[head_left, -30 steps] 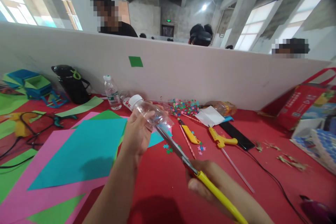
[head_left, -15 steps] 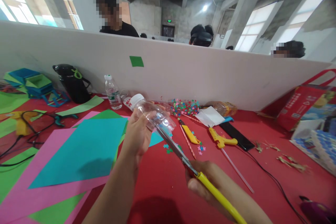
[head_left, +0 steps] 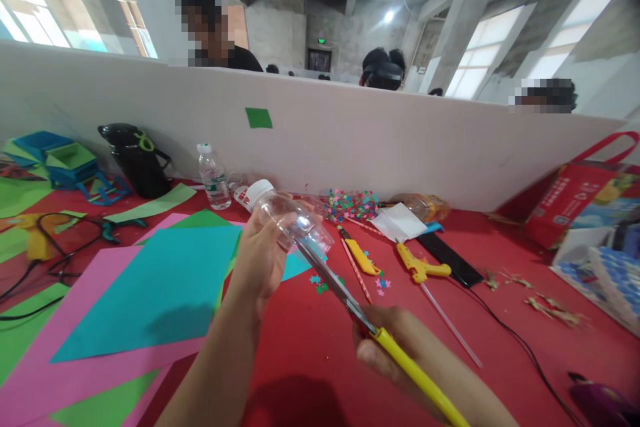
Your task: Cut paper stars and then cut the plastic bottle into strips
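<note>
A clear plastic bottle point(head_left: 305, 225) with a white cap lies tilted in my left hand point(head_left: 263, 250), whose fingers wrap round it. In my right hand point(head_left: 387, 340) is a pair of scissors point(head_left: 340, 290) with yellow handles. The blades point up and left, and their tips meet the side of the bottle. Whether they have cut into the plastic cannot be made out. Some fingers of my left hand are seen through or behind the bottle.
Coloured paper point(head_left: 165, 287) covers the left of the red table point(head_left: 310, 373). A yellow cutter point(head_left: 363, 257), a yellow glue gun point(head_left: 420, 267) and a black phone-like slab point(head_left: 453, 260) lie right. Behind stand a black flask point(head_left: 137, 163), a water bottle point(head_left: 215, 180) and a white partition point(head_left: 375, 140).
</note>
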`<act>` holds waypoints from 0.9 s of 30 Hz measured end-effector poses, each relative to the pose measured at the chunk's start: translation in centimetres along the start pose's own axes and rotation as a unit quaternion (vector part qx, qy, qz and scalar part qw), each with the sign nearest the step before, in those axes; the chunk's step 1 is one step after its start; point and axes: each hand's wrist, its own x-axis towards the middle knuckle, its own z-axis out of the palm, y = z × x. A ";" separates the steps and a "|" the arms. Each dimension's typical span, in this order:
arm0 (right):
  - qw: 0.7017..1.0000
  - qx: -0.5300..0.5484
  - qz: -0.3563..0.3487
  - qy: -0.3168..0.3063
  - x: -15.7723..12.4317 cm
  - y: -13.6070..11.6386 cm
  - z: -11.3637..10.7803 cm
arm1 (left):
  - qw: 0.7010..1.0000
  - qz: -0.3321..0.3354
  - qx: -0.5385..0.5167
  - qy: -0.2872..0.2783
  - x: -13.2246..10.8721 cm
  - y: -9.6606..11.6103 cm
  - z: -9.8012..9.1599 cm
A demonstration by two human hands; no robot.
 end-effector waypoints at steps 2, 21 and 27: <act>1.000 0.005 -0.001 0.001 0.0 0.0 -0.1 | 1.000 -0.003 0.003 -0.001 0.0 0.0 0.0; 1.000 0.007 -0.007 -0.023 1.3 2.5 0.9 | 0.997 0.055 0.042 -0.037 0.1 1.0 -0.8; 0.998 0.030 0.011 0.051 0.2 2.7 1.6 | 0.994 0.028 0.083 -0.070 -0.2 0.3 -0.6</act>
